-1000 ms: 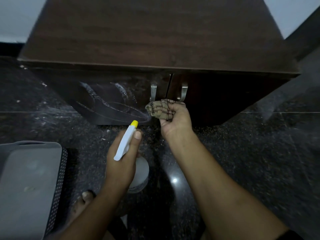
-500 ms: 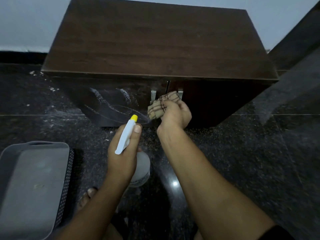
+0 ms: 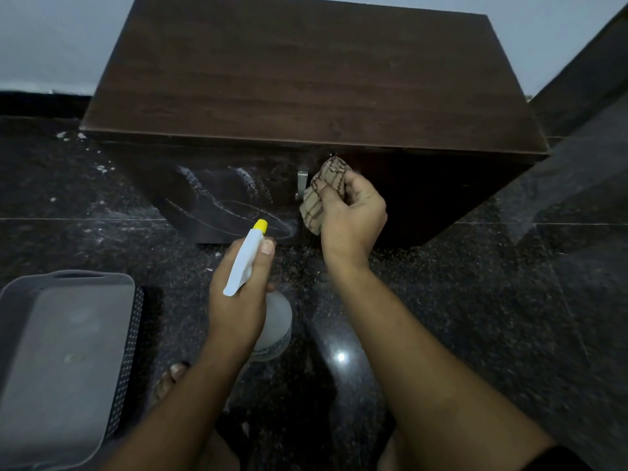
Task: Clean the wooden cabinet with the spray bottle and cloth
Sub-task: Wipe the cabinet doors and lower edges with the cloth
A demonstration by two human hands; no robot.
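My right hand (image 3: 353, 215), gripping the cloth (image 3: 323, 192), just slid up the cabinet (image 3: 306, 79) front to its top edge. Meanwhile my left hand (image 3: 238, 300) holds the spray bottle (image 3: 246, 263), and those smears (image 3: 231, 198) still need wiping.

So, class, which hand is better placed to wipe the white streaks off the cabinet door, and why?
Right. The right hand grips the cloth at the cabinet front, just beside the streaks; the left hand is full, holding the spray bottle.
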